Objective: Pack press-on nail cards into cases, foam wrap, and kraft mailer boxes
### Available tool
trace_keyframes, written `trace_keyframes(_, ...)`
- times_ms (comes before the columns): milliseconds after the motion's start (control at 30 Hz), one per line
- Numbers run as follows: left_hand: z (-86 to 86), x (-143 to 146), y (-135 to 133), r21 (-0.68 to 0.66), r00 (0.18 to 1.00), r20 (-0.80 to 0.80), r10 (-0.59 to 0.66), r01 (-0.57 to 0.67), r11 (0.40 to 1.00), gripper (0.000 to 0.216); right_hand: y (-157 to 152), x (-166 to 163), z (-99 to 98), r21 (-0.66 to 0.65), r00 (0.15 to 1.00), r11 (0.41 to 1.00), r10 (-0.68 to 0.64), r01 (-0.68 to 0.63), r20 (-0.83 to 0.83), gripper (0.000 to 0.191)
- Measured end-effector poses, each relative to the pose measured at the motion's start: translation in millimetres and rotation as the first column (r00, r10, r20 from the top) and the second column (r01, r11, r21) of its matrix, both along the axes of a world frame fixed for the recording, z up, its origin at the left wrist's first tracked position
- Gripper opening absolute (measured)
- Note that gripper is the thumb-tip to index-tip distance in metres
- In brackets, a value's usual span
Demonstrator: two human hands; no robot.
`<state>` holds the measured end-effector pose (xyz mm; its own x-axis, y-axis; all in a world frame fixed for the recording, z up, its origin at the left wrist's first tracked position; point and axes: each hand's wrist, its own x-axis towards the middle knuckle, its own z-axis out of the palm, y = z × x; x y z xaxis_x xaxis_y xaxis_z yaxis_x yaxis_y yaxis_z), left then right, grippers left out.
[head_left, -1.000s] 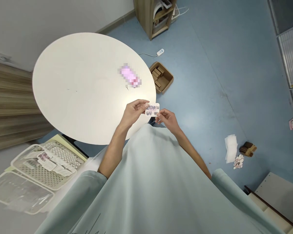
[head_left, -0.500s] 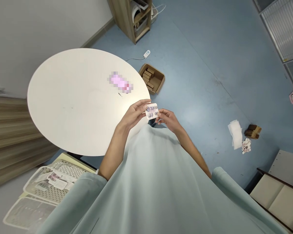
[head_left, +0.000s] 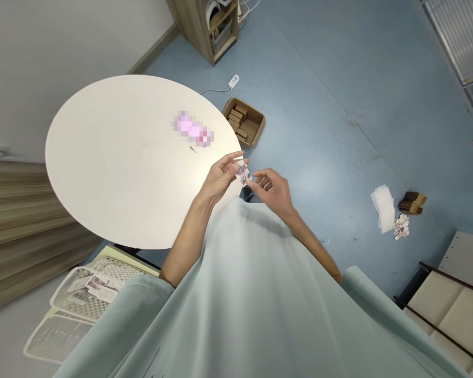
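Left hand (head_left: 217,179) pinches the patterned card (head_left: 243,174); right hand (head_left: 276,192) at its edge, grip unclear. Probably light, stiff; hold by edges.

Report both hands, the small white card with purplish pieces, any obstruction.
Left hand holding tilted card. Right hand at its lower right edge, contact unclear. No obstruction visible between hands.

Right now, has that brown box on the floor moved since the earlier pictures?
No. The brown box still sits just beyond the white table, its near side covered by the rim; only the view has shifted.
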<state>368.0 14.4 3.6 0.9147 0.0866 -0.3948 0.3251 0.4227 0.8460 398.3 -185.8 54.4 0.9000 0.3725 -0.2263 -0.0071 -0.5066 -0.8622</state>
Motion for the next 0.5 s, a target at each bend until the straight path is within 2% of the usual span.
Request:
trace_keyframes(100, 4.7, 0.2, -6.2, 0.132, 0.999, 0.031, 0.039, -0.042, 0.990, 0.079, 7.1, -9.6, 3.9, -0.167, 0.975, 0.981, 0.126, -0.095, 0.186, 0.029)
trace_keyframes(167, 8.6, 0.7, -10.3, 0.200, 0.997, 0.045, 0.055, -0.063, 0.978, 0.074, 10.8, -13.3, 0.3, -0.254, 0.946, 0.965, 0.146, -0.071, 0.288, 0.026)
trace_keyframes(233, 12.3, 1.0, -13.1, 0.238, 0.997, 0.063, 0.054, -0.068, 0.969, 0.072, 11.1, -13.7, -2.8, -0.283, 0.928, 0.959, 0.121, -0.017, 0.353, 0.029)
trace_keyframes(300, 15.5, 1.0, -14.1, 0.247, 0.993, 0.098, 0.062, -0.085, 0.965, 0.071, 7.7, -10.3, -2.1, -0.239, 0.931, 0.970, 0.047, 0.044, 0.363, 0.031)
trace_keyframes(367, 17.8, 1.1, -13.2, 0.249, 0.985, 0.128, 0.114, -0.143, 0.958, 0.066, 2.0, -4.1, 1.8, -0.122, 0.954, 0.987, -0.065, 0.105, 0.292, 0.031)
trace_keyframes(433, 19.5, 1.9, -10.6, 0.259, 0.975, 0.129, 0.179, -0.207, 0.943, 0.058, -3.6, 3.3, 5.6, 0.025, 0.978, 0.987, -0.162, 0.160, 0.131, 0.034)
trace_keyframes(500, 21.0, 3.1, -6.6, 0.264, 0.974, 0.107, 0.199, -0.220, 0.939, 0.054, -7.5, 9.7, 6.6, 0.146, 0.977, 0.967, -0.206, 0.211, -0.047, 0.040)
